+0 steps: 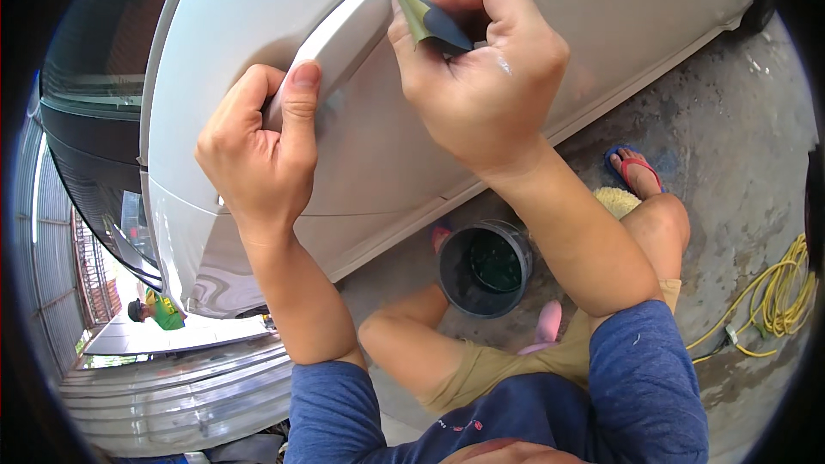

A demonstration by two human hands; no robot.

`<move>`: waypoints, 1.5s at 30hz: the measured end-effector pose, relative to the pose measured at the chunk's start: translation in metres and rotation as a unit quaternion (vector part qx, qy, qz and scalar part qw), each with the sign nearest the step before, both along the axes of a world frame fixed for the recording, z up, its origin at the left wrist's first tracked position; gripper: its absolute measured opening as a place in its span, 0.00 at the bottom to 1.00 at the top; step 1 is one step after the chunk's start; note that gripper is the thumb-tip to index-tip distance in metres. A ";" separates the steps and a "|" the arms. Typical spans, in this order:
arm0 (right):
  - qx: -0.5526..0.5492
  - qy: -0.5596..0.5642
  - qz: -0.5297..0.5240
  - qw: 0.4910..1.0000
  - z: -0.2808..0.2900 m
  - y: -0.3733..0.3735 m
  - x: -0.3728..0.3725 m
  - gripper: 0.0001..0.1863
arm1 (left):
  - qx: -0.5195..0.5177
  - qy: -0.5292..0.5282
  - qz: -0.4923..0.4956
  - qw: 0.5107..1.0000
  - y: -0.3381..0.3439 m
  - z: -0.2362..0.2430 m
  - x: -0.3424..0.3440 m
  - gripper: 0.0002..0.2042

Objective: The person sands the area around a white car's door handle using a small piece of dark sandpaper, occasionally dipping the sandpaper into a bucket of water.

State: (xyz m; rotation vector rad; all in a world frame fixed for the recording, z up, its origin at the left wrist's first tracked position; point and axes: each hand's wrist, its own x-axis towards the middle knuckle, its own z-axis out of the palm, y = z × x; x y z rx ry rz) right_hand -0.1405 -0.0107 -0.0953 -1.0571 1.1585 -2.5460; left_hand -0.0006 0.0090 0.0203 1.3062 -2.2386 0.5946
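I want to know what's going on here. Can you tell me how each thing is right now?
Left hand: gripping the door handle.
Right hand: pinching folded sandpaper against the handle.
Bucket: upright, open, on the floor.
Yellow cord: loosely coiled.

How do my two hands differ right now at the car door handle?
The left hand wraps the door handle from below, thumb upright on it; the right hand pinches a folded dark sheet against the handle's upper end. The left holds no tool; the right does. Both are bare and work the same handle.
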 end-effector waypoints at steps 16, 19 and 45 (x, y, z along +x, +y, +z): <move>-0.038 0.038 -0.037 0.998 -0.008 -0.010 -0.006 0.11 | -0.007 0.020 -0.032 0.999 -0.001 -0.002 -0.005 0.21; -0.031 0.050 -0.033 0.998 -0.005 -0.006 -0.006 0.11 | -0.011 0.021 -0.031 0.999 -0.001 -0.002 -0.005 0.20; 0.002 0.047 -0.048 0.998 -0.006 -0.004 -0.010 0.13 | -0.033 0.005 -0.057 0.998 -0.004 -0.009 -0.002 0.20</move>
